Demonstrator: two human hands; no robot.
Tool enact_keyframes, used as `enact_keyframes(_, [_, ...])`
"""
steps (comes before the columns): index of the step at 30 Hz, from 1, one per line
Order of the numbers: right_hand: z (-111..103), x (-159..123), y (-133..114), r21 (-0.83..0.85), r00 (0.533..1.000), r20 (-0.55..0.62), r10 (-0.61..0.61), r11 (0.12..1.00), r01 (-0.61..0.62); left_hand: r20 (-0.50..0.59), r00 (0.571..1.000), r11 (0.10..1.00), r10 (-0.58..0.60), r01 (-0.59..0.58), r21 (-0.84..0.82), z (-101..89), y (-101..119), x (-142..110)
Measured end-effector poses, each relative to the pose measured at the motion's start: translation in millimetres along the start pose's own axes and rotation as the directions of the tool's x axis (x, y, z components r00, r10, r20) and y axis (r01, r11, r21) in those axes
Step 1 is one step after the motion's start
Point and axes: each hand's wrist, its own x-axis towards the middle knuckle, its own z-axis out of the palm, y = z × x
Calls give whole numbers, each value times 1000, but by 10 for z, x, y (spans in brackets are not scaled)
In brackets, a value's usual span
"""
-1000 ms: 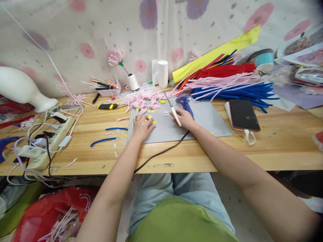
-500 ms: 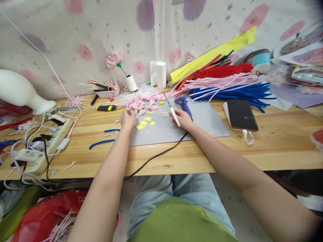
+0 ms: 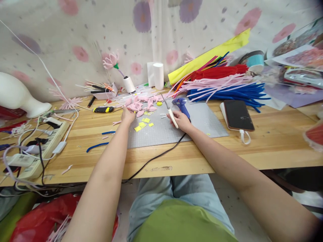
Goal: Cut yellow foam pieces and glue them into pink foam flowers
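Nearest: one red plastic bag [image 3: 32,220], pale thin strips inside, count unclear. On the wooden table [image 3: 141,169]: two short blue fuzzy stems [image 3: 97,147] left of one grey flat cutting mat [image 3: 161,137]. On the mat: at least four small yellow squares [image 3: 137,128], some close together.

The right hand [image 3: 180,120] is closed round one slim metal tool with a white handle [image 3: 173,117], point aimed away from the wearer, over the mat. Just beside it lies one blue glue gun [image 3: 183,107]. Right of the mat: one black rectangular phone [image 3: 238,115].

The left hand [image 3: 128,116] is at the left end of a heap of pink fuzzy petals [image 3: 140,107], overlapping, not countable, at the mat's far left; whether its fingers grasp one cannot be told.

Farther: three large bundles of fuzzy stems, blue [image 3: 227,93], pale pink [image 3: 219,84] and red [image 3: 219,72]. One small pale box [image 3: 107,95] holds thin sticks [image 3: 97,87], uncounted. One white spool [image 3: 129,85] bears one pink petalled flower [image 3: 110,61]. One white cylinder [image 3: 158,76] stands upright.
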Motion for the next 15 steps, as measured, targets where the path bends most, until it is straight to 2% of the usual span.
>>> enact_keyframes(3, [-8, -4, -1, -11, 1000, 27, 12, 1000, -12, -33, 999, 996, -18, 15, -83, -42, 66, -133])
enact_keyframes(5, [-11, -18, -22, -29, 997, 66, 37, 999, -35, -28, 999, 962, -38, 30, -271, -62, 146, -286])
enact_keyframes(6, [-9, -29, -42, -28, 996, 74, 47, 999, -45, 0, 998, 916, -57, 53, -398, -66, 192, -379])
enact_keyframes(8, [8, -53, -104, 20, 997, 44, 56, 998, -57, 101, 988, 741, -118, 155, -653, -65, 281, -582])
enact_keyframes(10, [49, -73, -194, 133, 999, -11, 40, 990, -38, 270, 947, 504, -174, 322, -802, -46, 345, -783])
enact_keyframes(12, [117, -77, -299, 256, 998, -50, 24, 967, -11, 436, 886, 310, -155, 463, -831, -11, 378, -951])
enact_keyframes(13, [162, -73, -350, 303, 998, -56, 25, 953, -7, 485, 861, 245, -151, 508, -826, 12, 384, -1017])
enact_keyframes(15, [274, -52, -440, 356, 998, -43, 49, 934, -30, 539, 831, 171, -139, 556, -813, 65, 387, -1113])
